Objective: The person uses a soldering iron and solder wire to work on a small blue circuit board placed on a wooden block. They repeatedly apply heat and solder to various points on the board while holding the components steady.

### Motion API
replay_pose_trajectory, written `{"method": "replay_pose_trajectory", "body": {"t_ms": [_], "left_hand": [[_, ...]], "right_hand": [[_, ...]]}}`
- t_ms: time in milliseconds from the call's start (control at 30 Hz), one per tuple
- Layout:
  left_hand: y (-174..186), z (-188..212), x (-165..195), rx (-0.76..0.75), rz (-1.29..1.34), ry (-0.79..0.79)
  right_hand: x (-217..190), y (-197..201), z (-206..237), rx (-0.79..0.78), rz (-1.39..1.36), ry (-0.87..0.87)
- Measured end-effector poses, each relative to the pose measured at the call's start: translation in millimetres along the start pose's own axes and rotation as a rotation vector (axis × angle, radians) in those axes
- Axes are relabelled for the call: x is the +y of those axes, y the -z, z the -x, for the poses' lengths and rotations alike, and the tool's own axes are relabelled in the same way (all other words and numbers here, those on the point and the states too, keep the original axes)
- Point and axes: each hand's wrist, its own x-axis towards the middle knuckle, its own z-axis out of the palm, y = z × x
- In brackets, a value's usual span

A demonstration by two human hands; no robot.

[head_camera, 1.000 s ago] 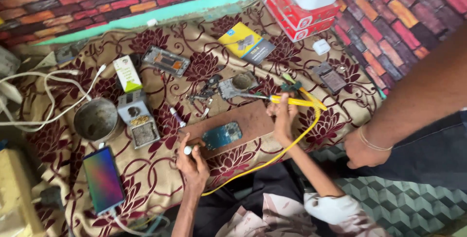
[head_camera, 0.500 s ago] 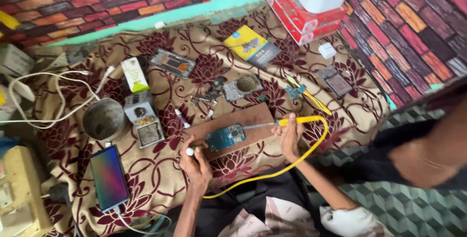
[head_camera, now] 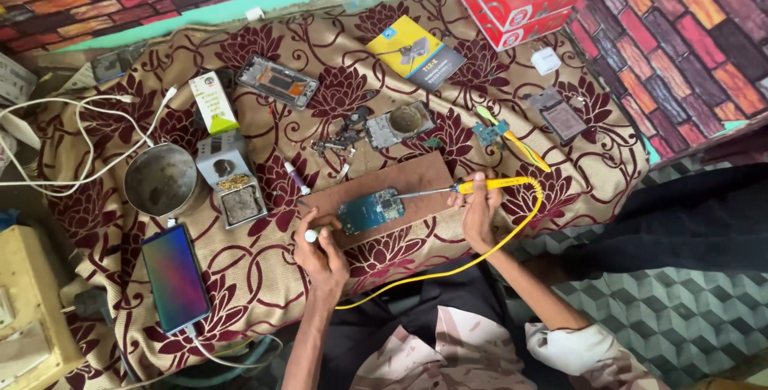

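While closing the right hand (head_camera: pixel 480 214) around the yellow soldering iron (head_camera: pixel 496 184), points its thin metal tip leftward onto the blue-green circuit board (head_camera: pixel 370 211), probably to reach one joint with a steady wrist. Pinches in the left hand (head_camera: pixel 320 250) a small white-tipped stick (head_camera: pixel 310 236), fingers curled tight, just at the near-left corner of the circuit board; cannot tell what kind of stick exactly. Lays the circuit board between both hands on a brown wooden board (head_camera: pixel 416 182), seemingly to protect the flowered cloth (head_camera: pixel 264 278) from heat. Lets the yellow cable (head_camera: pixel 448 266) loop away under the right wrist, so free of the work. Beyond the left hand: a small upright white box with green corner (head_camera: pixel 214 102), a grey metal stand with brass wool (head_camera: pixel 232 186) and a round metal cup (head_camera: pixel 160 180), near enough for cleaning the tip. Left of the left hand, nearer the body: a phone with lit colourful screen (head_camera: pixel 174 278), on a cable. Far beyond the right hand: a flat yellow-and-dark package (head_camera: pixel 416 56) with a tool picture, and at the cloth's far edge stacked red-and-white cartons (head_camera: pixel 504 2), a white cube charger (head_camera: pixel 546 60) beside.
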Motion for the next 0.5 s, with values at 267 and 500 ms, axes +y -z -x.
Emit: {"method": "replay_pose_trajectory", "body": {"t_ms": [267,500], "left_hand": [[0,0,0,-0.019,0.025,0.008],[1,1,5,-0.037,0.047,0.034]], "right_hand": [[-1,5,1,-0.057,-0.005,0.048],[-10,11,-7,-0.130,0.236,0.098]]}}
